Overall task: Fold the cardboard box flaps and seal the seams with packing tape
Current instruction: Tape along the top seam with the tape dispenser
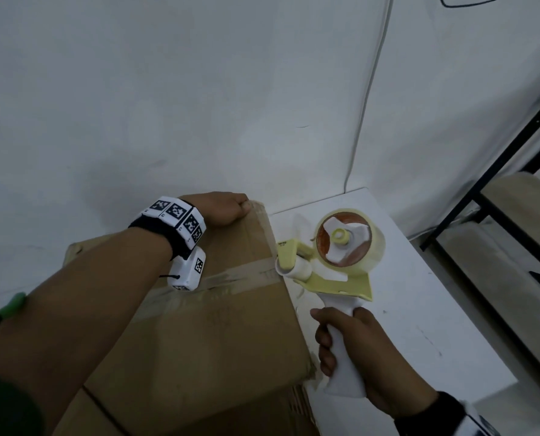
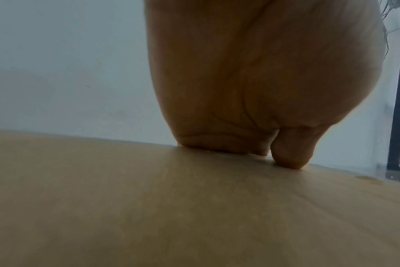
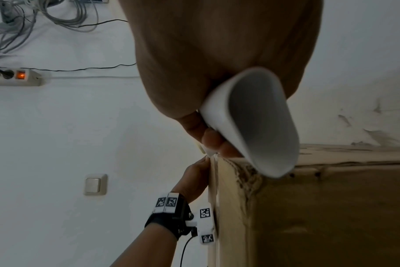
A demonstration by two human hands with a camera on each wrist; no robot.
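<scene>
Tape gun [image 1: 335, 262] clenched in R hand [image 1: 353, 357], nose at box [image 1: 205, 325] right edge, in line w/ taped centre seam [image 1: 231, 278]. L hand [image 1: 223, 209] gripping far edge, fingers hidden.

Left hand [image 1: 223, 209] stretched forward, right hand [image 1: 353, 350] fisted.

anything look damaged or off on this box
Yes. The cardboard box has a torn, crushed corner in the right wrist view, ragged right below the tape dispenser handle. In the head view the tape strip across the top seam lies wrinkled and uneven, not flat.
</scene>
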